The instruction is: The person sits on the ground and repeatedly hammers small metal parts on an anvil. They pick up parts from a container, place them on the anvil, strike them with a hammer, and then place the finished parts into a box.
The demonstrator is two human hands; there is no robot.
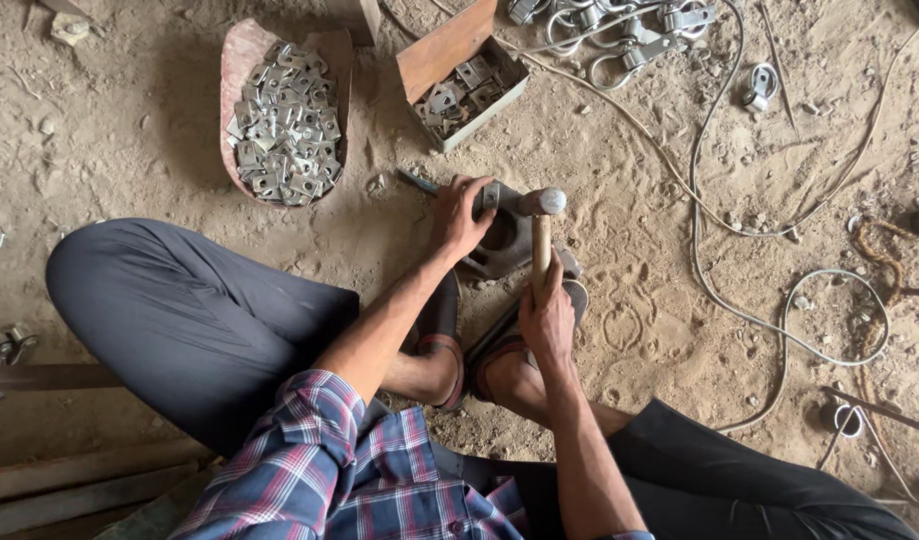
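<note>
My left hand (462, 215) pinches a small flat metal piece (491, 196) upright on a dark metal block (505, 243) that rests on the sandy ground. In my right hand (547, 315) is a hammer, gripped by its wooden handle (541, 247). The hammer's round steel head (548, 201) sits just to the right of the small piece, close to it or touching it. My feet in sandals lie just below the block.
A rusty scoop-shaped tray (236, 60) holds several flat metal pieces at the upper left. An open box (493, 113) with more pieces stands behind the block. Metal clamps (620, 40) and loose wires (780, 330) lie at the right. Wooden planks (70, 485) lie at the lower left.
</note>
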